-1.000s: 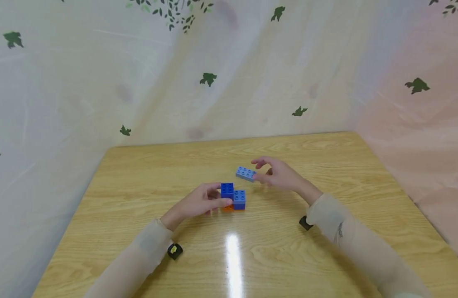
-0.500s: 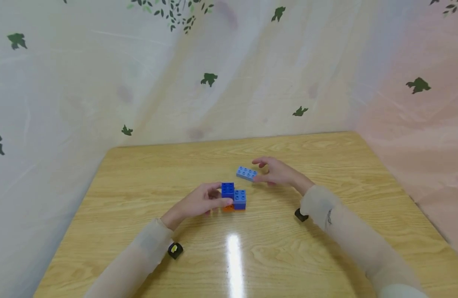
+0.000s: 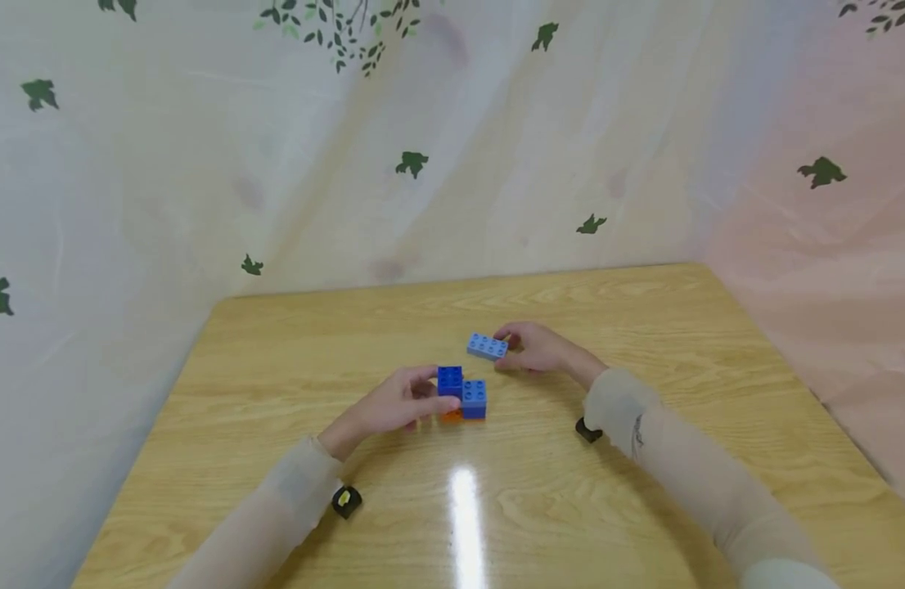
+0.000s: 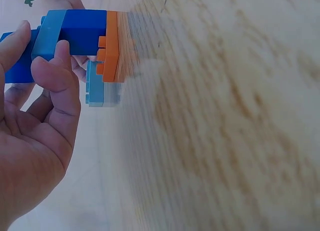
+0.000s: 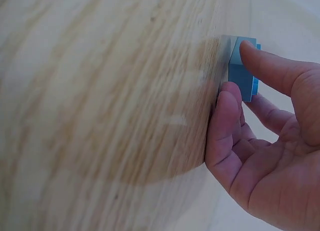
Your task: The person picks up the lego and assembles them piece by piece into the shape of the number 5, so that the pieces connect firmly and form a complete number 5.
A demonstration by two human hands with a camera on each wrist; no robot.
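Observation:
My left hand grips a small stack of toy building bricks near the middle of the table, thumb on the near side. A dark blue brick tops its left part; beside it a medium blue brick sits lower. An orange base is at the bottom, mostly hidden from above. Just behind the stack lies a loose light blue brick with two rows of studs. My right hand pinches its right end between thumb and fingers, as the right wrist view shows, with the brick on the table.
The wooden table reaches back to a pale cloth printed with leaves and birds. A small black device hangs at the left wrist, and another black device at the right.
My right hand has come in closer to the loose light blue brick, and its fingers have closed on the right end. The left hand and the stack stay in place.

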